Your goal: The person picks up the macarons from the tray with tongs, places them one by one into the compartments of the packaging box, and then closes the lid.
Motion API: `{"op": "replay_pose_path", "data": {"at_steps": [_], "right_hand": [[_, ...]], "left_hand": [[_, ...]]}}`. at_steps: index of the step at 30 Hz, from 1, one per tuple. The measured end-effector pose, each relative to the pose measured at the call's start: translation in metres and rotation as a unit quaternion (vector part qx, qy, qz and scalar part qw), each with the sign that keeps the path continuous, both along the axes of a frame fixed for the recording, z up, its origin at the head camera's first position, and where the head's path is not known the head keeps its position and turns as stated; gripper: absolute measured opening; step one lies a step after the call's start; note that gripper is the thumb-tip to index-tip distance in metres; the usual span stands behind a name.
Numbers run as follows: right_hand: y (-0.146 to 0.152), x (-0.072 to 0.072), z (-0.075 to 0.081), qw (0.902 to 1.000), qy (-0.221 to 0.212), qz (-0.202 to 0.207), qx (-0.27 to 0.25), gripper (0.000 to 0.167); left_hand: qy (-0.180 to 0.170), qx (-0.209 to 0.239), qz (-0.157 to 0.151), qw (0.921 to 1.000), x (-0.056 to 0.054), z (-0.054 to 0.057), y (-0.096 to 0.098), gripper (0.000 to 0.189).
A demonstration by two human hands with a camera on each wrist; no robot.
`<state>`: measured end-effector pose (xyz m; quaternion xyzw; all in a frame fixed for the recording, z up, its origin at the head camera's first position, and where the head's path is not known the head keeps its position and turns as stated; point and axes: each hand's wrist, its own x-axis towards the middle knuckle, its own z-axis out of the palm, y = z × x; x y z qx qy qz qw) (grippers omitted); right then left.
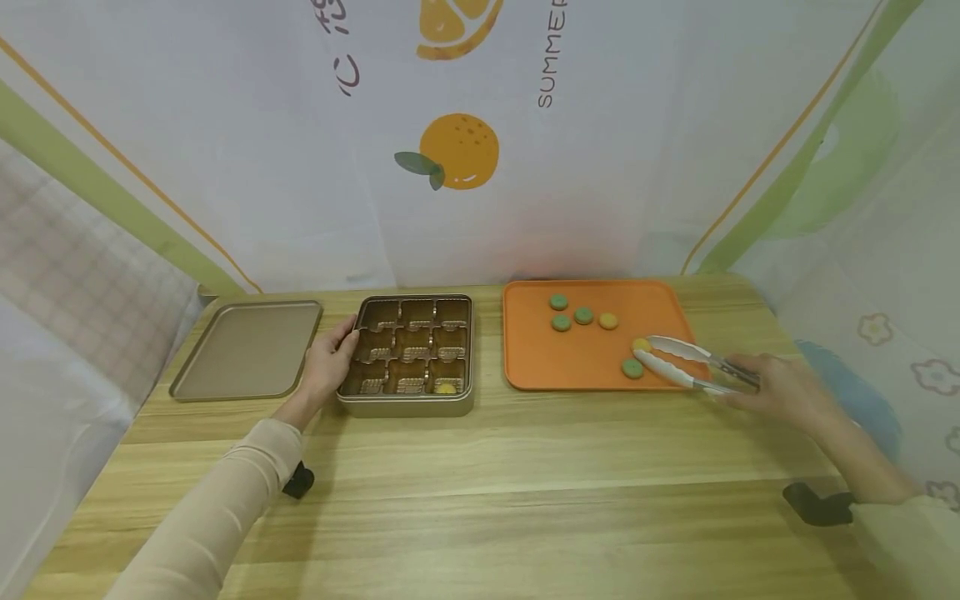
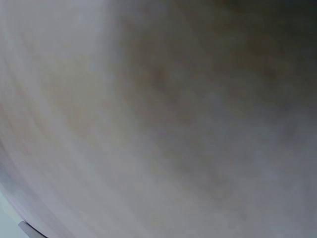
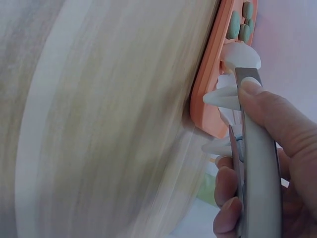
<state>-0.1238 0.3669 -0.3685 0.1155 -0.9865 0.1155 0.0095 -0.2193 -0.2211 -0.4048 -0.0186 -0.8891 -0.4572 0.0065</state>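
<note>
My right hand (image 1: pixel 787 393) grips a pair of tongs (image 1: pixel 723 372) with white tips, thumb on one metal arm and fingers round the other. The tips reach over the orange tray (image 1: pixel 525 358), on either side of a small round yellow cookie (image 1: pixel 641 344); whether they touch it I cannot tell. A green cookie (image 1: pixel 632 367) lies just in front of it. With my left hand (image 1: pixel 328 362) I hold the left edge of a gold box (image 1: pixel 405 406) with a divided brown insert. Another yellow cookie (image 1: pixel 446 389) sits in its front right compartment. The left wrist view is a blur.
At the left lies a flat gold lid or tray (image 1: pixel 251 350). Three green cookies (image 1: pixel 583 316) and a yellow one (image 1: pixel 608 321) are farther back on the orange tray. Behind the wooden table (image 1: pixel 525 500) hangs a printed cloth (image 1: pixel 585 192).
</note>
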Motion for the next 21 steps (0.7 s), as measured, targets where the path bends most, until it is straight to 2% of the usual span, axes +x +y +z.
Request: {"op": "replay_pose_path", "data": {"at_steps": [11,21], "right_hand": [[-0.0004,0.0007,-0.0021,0.9996,0.022,0.005,0.015,0.063],[-0.0008,-0.0036,-0.0013,0.9995,-0.023,-0.02,-0.009,0.069]], "left_hand": [[0.005,-0.008,0.005,0.9999,-0.0007,-0.0012,-0.0001,0.048],[0.0,-0.008,0.008,0.9999,0.0005,-0.0011,0.0,0.049]]}}
